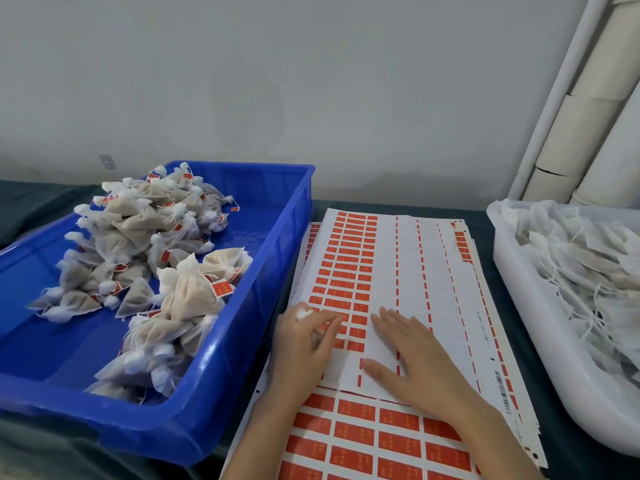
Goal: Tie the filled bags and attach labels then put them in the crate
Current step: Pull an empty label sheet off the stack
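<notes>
Grey wall (311, 81) closed the scene behind a dark-covered table (391, 204), and the work was laid out across it in the order of the job.

At the left stood the blue crate (207, 410), set close to the left hand, probably so finished pieces could be dropped in with a short reach. A heap of tied bags (149, 237) lay in it, many showing a red tag. At the right stood a white tray (512, 271) of loose bags (581, 271) with trailing strings, apparently the stock not yet tied.

Between the two containers lay a stack of label sheets (408, 271). The upper sheet was already stripped on its right side, and rows of red labels (346, 265) remained on its left.

The right hand (415, 358) lay flat on the bare part of that sheet with its fingers straight and spread. It seemed to be pinning the paper so a label would peel away without lifting the sheet.

The left hand (304, 344) had its fingers curled round a small bag (304, 313), whose white gathered top showed above the knuckles. It held the bag low against the nearest red rows, most likely to bring the string to a label.
</notes>
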`<state>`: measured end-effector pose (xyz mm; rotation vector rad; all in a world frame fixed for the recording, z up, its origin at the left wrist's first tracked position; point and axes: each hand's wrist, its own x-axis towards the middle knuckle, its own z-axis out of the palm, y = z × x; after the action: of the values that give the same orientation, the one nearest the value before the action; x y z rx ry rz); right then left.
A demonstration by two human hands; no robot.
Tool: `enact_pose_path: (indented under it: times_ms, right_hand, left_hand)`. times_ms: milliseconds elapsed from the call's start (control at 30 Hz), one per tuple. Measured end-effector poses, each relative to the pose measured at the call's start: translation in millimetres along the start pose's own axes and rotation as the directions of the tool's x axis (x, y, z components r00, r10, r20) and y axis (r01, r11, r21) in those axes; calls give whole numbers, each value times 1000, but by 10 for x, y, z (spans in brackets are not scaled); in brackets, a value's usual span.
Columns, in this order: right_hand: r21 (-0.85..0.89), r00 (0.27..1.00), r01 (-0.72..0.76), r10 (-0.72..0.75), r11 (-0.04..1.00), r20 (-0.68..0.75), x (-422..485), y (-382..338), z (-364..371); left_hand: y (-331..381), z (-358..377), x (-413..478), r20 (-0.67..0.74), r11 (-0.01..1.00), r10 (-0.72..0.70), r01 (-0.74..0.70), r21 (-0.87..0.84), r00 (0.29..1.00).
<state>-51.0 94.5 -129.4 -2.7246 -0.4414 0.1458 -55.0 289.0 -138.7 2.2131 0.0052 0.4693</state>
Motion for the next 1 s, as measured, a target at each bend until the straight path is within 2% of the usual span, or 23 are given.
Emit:
enact_pose_path:
  times_ms: [100,167,267,367,700,867,1000]
  right_hand:
    - [-32,1000,24,-24,999,13,45,27,-42]
    - [-12,999,33,-33,999,35,65,66,-64]
    - [43,995,11,-15,999,98,68,132,-117]
    - [90,994,-8,-2,996,108,48,170,-142]
    - [129,998,50,-44,990,-51,-9,114,-75]
    - [204,991,40,-12,978,-135,-42,57,-55]
    - [283,990,44,-3,958,-143,-63,50,-68]
  left_hand:
    - [41,22,-33,55,989,61,-68,134,997]
    - [60,-11,-37,185,971,62,-102,214,981]
    - [73,-130,18,433,936,-7,-146,319,902]
    - [120,-201,115,546,894,-32,-221,391,837]
    - [199,-201,128,540,907,112,-308,288,834]
    - [246,-193,95,513,912,146,-315,261,846]
    - [295,-196,76,492,926,137,-288,244,860]
